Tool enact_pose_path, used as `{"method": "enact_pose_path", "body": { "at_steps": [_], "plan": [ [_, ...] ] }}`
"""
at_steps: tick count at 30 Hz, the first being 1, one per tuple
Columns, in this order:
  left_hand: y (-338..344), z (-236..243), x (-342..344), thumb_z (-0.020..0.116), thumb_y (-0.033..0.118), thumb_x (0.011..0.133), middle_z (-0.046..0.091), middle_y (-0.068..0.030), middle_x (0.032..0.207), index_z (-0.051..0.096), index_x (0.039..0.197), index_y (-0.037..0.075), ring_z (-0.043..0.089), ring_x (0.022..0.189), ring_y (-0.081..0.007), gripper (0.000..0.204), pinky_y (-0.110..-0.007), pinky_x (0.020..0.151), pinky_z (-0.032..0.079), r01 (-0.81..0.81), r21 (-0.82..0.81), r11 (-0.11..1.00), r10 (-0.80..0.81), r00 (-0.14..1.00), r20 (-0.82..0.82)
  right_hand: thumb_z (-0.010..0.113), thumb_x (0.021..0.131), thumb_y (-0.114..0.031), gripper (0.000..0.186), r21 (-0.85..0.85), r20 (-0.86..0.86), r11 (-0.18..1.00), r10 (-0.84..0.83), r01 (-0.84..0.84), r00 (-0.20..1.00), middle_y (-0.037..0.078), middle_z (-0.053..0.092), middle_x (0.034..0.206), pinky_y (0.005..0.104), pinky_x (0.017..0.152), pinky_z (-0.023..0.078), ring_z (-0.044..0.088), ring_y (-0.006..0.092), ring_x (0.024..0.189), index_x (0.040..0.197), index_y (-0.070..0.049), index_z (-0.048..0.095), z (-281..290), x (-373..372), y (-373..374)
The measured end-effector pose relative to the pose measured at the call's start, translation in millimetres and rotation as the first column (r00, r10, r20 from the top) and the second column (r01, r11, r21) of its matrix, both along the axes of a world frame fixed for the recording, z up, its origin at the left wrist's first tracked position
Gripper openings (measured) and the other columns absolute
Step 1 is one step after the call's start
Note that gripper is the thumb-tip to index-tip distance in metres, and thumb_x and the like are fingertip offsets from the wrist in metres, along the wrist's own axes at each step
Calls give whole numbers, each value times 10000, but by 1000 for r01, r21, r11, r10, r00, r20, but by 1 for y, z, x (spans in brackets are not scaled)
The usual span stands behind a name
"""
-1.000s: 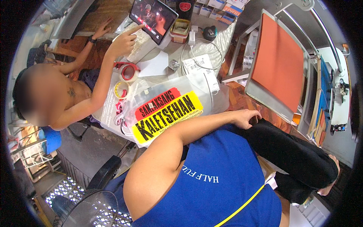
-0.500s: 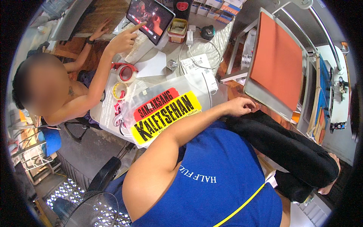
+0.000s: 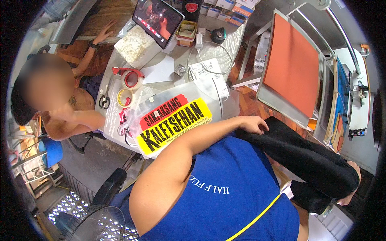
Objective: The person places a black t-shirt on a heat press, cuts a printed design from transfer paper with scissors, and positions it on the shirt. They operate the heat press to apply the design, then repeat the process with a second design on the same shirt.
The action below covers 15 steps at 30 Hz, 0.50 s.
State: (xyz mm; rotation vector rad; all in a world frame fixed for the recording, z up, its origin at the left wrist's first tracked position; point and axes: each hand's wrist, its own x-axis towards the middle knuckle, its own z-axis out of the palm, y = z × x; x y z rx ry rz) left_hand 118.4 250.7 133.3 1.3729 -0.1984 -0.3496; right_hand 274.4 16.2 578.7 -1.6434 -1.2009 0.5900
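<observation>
My left hand [image 3: 254, 125] rests on the knee of my black trousers [image 3: 297, 150], palm down, fingers loosely bent and holding nothing. My left forearm crosses in front of my blue shirt [image 3: 237, 172], along the table's near edge. Beside that arm lies a clear plastic sheet [image 3: 227, 102] over a red and yellow printed piece [image 3: 173, 126]. My right hand is out of view. Across the table corner, another person's arm [image 3: 86, 119] is bent with its hand up by the head, while their other hand [image 3: 105, 33] lies on a wooden surface.
A tablet [image 3: 158, 20] leans behind a whitish block [image 3: 134, 45]. On the table [image 3: 167, 85] are a red tape dispenser [image 3: 130, 77], a tape roll [image 3: 125, 97], scissors [image 3: 104, 101], a small tub [image 3: 186, 33] and a white cable [image 3: 232, 64]. An orange-topped stand [image 3: 291, 64] is at right.
The other person's pointing hand has left the tablet and drawn back to their head. My left hand has lowered and settled onto my knee. The view has shifted slightly.
</observation>
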Motion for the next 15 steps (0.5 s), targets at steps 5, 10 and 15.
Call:
{"method": "enact_pose_path", "body": {
  "at_steps": [5,10,15],
  "plan": [
    [-17,-9,37,802,280,799,510,-250,1526,603,1428,68,504,1405,-389,693,-448,1156,425,-275,146,950,237,943,234,872,701,-373,576,13,-19,1000,-6,6,1000,88,709,1031,340,924,510,674,207,948,1114,-22,677,-7,0,1],
    [-43,-1,59,866,350,724,664,-201,1327,715,1195,45,619,1230,-354,581,-434,1047,478,33,162,986,-75,962,262,872,710,-382,584,15,-23,1000,-21,22,1000,88,708,1042,341,929,508,672,207,957,1123,-20,675,-9,1,-1],
    [-14,7,36,859,263,781,748,-116,928,723,1031,19,688,877,-227,376,-388,780,535,-168,100,981,165,986,37,873,719,-392,592,8,-20,1000,-23,24,1000,88,708,1052,341,935,505,670,207,966,1133,-18,673,-11,3,-4]
  ]
}}
